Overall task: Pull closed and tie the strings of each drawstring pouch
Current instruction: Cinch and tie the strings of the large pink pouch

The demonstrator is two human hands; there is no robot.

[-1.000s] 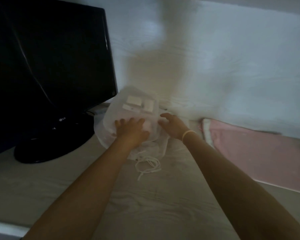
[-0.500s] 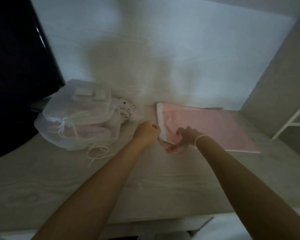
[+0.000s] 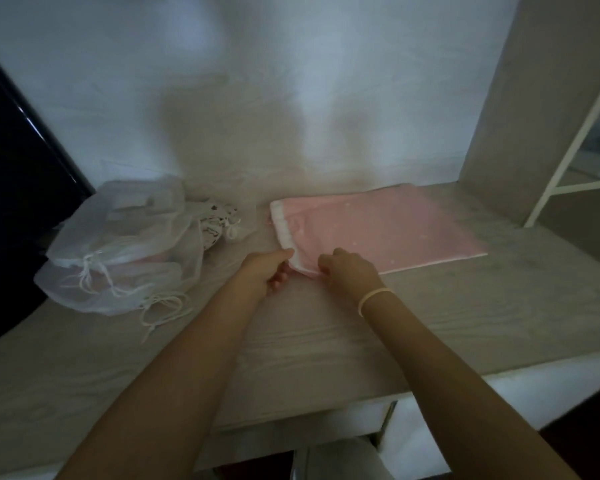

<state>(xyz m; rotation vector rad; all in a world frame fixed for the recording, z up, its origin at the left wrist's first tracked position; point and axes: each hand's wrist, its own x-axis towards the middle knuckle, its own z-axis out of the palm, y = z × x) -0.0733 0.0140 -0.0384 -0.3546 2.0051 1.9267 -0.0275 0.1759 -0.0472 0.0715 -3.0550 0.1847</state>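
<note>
A flat pink pouch (image 3: 388, 230) with a white band along its left end lies on the pale desk (image 3: 326, 334). My left hand (image 3: 265, 271) pinches the near corner of that white band. My right hand (image 3: 349, 271), a thin band on its wrist, grips the same near edge just to the right. At the left sit white mesh drawstring pouches (image 3: 125, 247), piled up, their white strings (image 3: 160, 306) tied and trailing onto the desk. A small spotted pouch (image 3: 219, 220) lies behind them.
A black monitor (image 3: 18, 202) stands at the far left. The white wall runs along the back. A grey upright panel (image 3: 520, 109) and a white metal frame (image 3: 568, 147) close off the right. The desk's front edge is near my elbows.
Both hands left the white mesh pouches and moved right to the pink pouch. They now hold its near left corner. The view has swung to the right.
</note>
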